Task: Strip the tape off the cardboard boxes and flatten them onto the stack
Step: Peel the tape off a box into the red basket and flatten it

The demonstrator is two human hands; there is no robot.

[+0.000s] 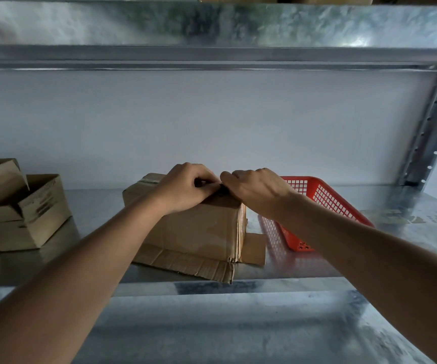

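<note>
A matte, creased corrugated cardboard box (199,227) is seen at frame centre on the galvanized metal shelf (317,269), its lower flaps splayed flat toward the shelf's front edge. The left hand (185,187) and right hand (256,187) are curled together on its top edge, fingertips pinching there; tape cannot be made out. A red perforated plastic basket (325,198) lies just right; opened boxes (20,206) stand well apart at left.
</note>
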